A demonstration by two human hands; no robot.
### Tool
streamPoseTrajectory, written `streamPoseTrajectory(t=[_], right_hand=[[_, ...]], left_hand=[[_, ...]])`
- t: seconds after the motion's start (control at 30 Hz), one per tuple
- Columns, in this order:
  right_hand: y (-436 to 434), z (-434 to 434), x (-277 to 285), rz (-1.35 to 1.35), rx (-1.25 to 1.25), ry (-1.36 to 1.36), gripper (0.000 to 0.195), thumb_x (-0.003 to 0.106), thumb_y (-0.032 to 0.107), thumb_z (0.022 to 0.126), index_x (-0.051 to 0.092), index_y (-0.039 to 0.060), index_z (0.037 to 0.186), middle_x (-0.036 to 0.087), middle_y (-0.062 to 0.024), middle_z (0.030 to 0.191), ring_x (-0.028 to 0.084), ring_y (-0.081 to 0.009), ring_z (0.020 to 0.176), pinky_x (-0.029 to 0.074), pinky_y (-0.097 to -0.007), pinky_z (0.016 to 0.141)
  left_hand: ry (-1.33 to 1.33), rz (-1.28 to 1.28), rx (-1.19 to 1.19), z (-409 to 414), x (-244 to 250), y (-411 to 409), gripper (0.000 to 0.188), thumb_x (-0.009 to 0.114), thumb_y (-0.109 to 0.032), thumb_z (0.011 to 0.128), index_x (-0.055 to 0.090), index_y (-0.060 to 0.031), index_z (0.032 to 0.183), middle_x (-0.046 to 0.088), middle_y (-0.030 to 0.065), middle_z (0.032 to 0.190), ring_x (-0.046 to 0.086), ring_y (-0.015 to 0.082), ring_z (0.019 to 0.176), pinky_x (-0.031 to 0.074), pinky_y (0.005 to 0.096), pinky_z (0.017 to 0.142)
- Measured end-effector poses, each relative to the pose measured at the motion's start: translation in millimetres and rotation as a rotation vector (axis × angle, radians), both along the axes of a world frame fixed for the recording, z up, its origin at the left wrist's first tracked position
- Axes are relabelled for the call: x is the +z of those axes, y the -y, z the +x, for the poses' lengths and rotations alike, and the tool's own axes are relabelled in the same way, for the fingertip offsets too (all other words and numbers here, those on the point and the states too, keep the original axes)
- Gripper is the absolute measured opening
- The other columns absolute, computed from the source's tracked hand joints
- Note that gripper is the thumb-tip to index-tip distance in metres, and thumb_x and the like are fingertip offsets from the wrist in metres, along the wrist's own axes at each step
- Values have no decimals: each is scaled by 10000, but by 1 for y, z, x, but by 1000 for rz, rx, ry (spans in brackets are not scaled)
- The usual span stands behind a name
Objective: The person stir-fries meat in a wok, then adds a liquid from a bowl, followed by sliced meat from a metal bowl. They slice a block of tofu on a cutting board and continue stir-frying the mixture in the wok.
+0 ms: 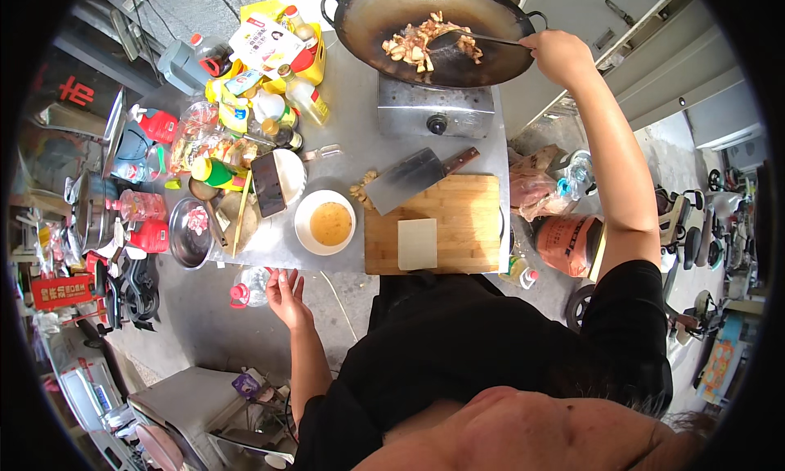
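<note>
My right hand (pixel 561 55) grips the handle of a metal spatula (pixel 484 38) above the wok's right rim. The spatula's head is among pieces of browned, chopped food (pixel 417 45) in a large two-handled wok (pixel 368 17). Beneath the wok is a stainless-steel stove (pixel 408 106) with a black knob (pixel 436 125). My left hand (pixel 288 296) hangs just off the table's near edge, fingers apart and holding nothing. Near its fingers, lower down, a clear plastic bottle (pixel 251 287) with a red cap shows; I cannot tell whether they touch.
A cleaver (pixel 405 179) lies partly over a wooden cutting board (pixel 466 225), beside ginger pieces (pixel 362 191). A folded cloth (pixel 417 244) rests on the board. Left of it are a bowl of brown liquid (pixel 331 223), a phone (pixel 268 186), chopsticks (pixel 241 216) and a metal bowl (pixel 187 250).
</note>
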State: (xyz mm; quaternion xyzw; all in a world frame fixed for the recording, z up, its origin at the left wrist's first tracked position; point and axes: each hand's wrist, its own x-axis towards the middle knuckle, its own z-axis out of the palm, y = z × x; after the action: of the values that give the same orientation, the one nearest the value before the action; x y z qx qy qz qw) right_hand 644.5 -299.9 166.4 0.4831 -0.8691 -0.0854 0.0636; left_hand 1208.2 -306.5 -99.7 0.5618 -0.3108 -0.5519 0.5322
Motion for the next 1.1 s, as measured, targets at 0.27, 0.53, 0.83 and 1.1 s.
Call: streamPoseTrajectory(t=[0.27,0.53,0.83,1.1], right_hand=[[39,-5,-46,-105,-19,23,380,481,163,918,592,261,1267,636,-108,1160,619,-290,1056,513,-406,872],[-25,-22,-42,-108,136,2,372,499,112,910,611,237,1241,644,-145,1063,619,-338,988,500,-446,803],[-50,-44,-100,-134,127,-29,420,573,236,921,534,221,1338,581,-138,1210,592,-313,1065,483,-417,869],[-53,158,-86,-713,311,351,361,607,105,905,599,107,1266,577,-126,1241,552,-254,1146,431,-353,962]], left_hand=[[18,3,28,0,9,-19,279,615,-191,928,503,-59,1147,571,73,1117,625,245,994,533,390,838],[83,-41,146,18,8,-37,300,628,-160,920,501,-36,1161,547,91,1106,633,239,967,545,356,792],[-65,145,357,73,-10,39,292,580,-265,945,467,-76,1138,567,86,1046,637,233,859,535,342,717],[-205,299,481,171,-60,183,494,628,-316,903,371,-58,1238,526,155,1047,626,286,782,565,389,662]])
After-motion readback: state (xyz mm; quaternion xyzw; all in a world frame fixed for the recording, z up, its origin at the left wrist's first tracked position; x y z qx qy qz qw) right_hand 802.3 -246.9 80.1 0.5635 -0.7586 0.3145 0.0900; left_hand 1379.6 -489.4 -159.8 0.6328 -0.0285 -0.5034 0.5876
